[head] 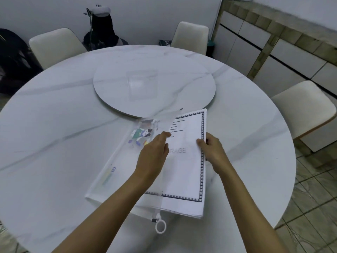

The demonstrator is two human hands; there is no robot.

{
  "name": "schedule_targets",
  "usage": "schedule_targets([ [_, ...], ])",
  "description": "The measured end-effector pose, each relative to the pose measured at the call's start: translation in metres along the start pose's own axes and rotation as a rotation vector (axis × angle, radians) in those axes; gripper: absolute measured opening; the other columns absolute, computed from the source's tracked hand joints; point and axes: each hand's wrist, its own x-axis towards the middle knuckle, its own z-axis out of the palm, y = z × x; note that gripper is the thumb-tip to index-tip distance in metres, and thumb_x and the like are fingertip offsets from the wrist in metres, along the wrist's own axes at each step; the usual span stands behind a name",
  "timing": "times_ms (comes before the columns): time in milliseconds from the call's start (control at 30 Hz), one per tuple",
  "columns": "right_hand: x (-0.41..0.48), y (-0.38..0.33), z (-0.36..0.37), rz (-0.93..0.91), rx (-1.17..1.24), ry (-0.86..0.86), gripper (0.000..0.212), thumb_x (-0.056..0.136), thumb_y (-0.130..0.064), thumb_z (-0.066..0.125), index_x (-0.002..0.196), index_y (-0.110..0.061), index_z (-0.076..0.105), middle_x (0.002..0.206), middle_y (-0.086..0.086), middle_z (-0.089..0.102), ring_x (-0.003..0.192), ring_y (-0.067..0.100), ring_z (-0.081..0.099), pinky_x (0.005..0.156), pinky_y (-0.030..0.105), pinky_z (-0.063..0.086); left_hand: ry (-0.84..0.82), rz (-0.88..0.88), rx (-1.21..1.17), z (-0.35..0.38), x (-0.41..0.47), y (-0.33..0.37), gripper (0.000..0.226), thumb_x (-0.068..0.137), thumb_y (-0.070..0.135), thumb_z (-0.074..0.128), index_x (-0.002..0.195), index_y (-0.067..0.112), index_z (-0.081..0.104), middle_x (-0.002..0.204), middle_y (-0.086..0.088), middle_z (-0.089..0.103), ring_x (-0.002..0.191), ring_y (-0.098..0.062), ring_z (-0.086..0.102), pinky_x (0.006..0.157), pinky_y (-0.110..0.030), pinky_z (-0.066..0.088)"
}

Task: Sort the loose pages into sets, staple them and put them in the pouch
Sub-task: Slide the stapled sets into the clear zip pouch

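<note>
Pages (187, 170): one stack, too tightly layered to count the sheets, lies on the near right of the table (63, 125). Its top sheet has a dark chequered border, a few lines of small print near the far end and large grey letters across the middle. There is one pouch (109, 172), white and see-through, with a coloured cartoon print at its far end. It lies just left of the stack and partly over it: the left part of the pages is under the pouch's raised upper layer and the right part sticks out in the open. One white ring (160, 226) hangs from the zip at the pouch's near corner.

Two hands are in view. The left hand (155, 152) is over the stack's left side, where thumb and forefinger pinch the edge of the pouch's upper layer and hold it up off the pages. The right hand (212, 150) is at the stack's right edge, about halfway along it, with fingers curled over onto the top sheet, gripping the pages.

One round turntable (113, 83) sits at the table's middle, just beyond the pages, with one clear square thing (142, 84) on it. Three pale chairs stand round the table: far left (54, 46), far middle (191, 37) and right (306, 108).
</note>
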Motion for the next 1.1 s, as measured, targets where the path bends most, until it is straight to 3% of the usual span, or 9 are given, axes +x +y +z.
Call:
schedule_targets([
  [133, -0.008, -0.002, 0.033, 0.001, -0.075, 0.023, 0.020, 0.091, -0.011, 0.047, 0.105, -0.005, 0.061, 0.102, 0.008, 0.066, 0.091, 0.025, 0.063, 0.080, 0.042, 0.053, 0.011, -0.010, -0.040, -0.001, -0.002, 0.006, 0.033, 0.096, 0.012, 0.046, 0.127, 0.018, 0.050, 0.110, -0.005, 0.064, 0.086, -0.018, 0.061, 0.070, -0.021, 0.043],
  [267, -0.012, -0.012, 0.063, 0.004, -0.080, -0.034, 0.020, 0.089, -0.009, 0.048, 0.103, -0.001, 0.060, 0.099, 0.013, 0.066, 0.087, 0.030, 0.065, 0.078, 0.047, 0.054, 0.004, -0.012, -0.056, -0.008, -0.006, 0.011, 0.035, 0.096, 0.012, 0.045, 0.129, 0.020, 0.049, 0.111, -0.006, 0.064, 0.093, -0.020, 0.060, 0.078, -0.031, 0.049],
  [433, -0.012, -0.026, 0.098, 0.016, -0.065, -0.106, 0.021, 0.084, -0.008, 0.045, 0.093, 0.007, 0.058, 0.091, 0.023, 0.064, 0.083, 0.038, 0.063, 0.069, 0.052, 0.055, 0.018, -0.041, -0.033, -0.020, -0.009, 0.006, 0.038, 0.097, 0.010, 0.042, 0.133, 0.020, 0.048, 0.116, -0.008, 0.063, 0.101, -0.023, 0.060, 0.082, -0.030, 0.047],
  [600, -0.020, -0.040, 0.123, -0.029, 0.012, -0.186, 0.016, 0.090, -0.011, 0.046, 0.094, -0.002, 0.059, 0.089, 0.013, 0.065, 0.079, 0.028, 0.064, 0.075, 0.046, 0.056, 0.134, -0.050, 0.044, -0.046, -0.017, -0.012, 0.037, 0.095, 0.011, 0.049, 0.131, 0.017, 0.051, 0.114, -0.009, 0.065, 0.094, -0.025, 0.064, 0.079, -0.030, 0.049],
  [800, -0.025, -0.048, 0.152, 0.012, 0.071, -0.362, 0.024, 0.093, -0.015, 0.051, 0.114, -0.005, 0.058, 0.109, 0.012, 0.066, 0.091, 0.026, 0.067, 0.078, 0.038, 0.058, 0.225, -0.185, 0.043, -0.072, -0.026, -0.040, 0.039, 0.093, 0.014, 0.052, 0.132, 0.020, 0.048, 0.110, -0.008, 0.067, 0.093, -0.024, 0.062, 0.072, -0.022, 0.037],
  [933, -0.029, -0.040, 0.151, 0.023, 0.102, -0.420, 0.022, 0.092, -0.010, 0.052, 0.112, -0.012, 0.059, 0.107, 0.008, 0.068, 0.093, 0.022, 0.067, 0.085, 0.035, 0.056, 0.214, -0.241, 0.057, -0.077, -0.028, -0.053, 0.037, 0.093, 0.015, 0.052, 0.130, 0.018, 0.051, 0.111, -0.008, 0.067, 0.083, -0.022, 0.061, 0.070, -0.022, 0.035],
  [1000, -0.033, -0.037, 0.142, 0.030, 0.167, -0.433, 0.024, 0.092, -0.005, 0.051, 0.113, -0.013, 0.058, 0.100, 0.008, 0.067, 0.088, 0.020, 0.067, 0.080, 0.025, 0.056, 0.224, -0.264, 0.046, -0.079, -0.030, -0.061, 0.034, 0.092, 0.016, 0.052, 0.126, 0.019, 0.055, 0.105, -0.005, 0.067, 0.071, -0.016, 0.053, 0.069, -0.022, 0.034],
  [1100, -0.038, -0.029, 0.126, -0.044, 0.183, -0.373, 0.027, 0.091, -0.002, 0.051, 0.115, -0.008, 0.060, 0.093, 0.004, 0.068, 0.083, 0.017, 0.068, 0.076, 0.021, 0.055, 0.256, -0.282, 0.027, -0.084, -0.033, -0.072, 0.030, 0.092, 0.017, 0.054, 0.121, 0.020, 0.058, 0.094, 0.000, 0.066, 0.065, -0.012, 0.048, 0.069, -0.022, 0.034],
])
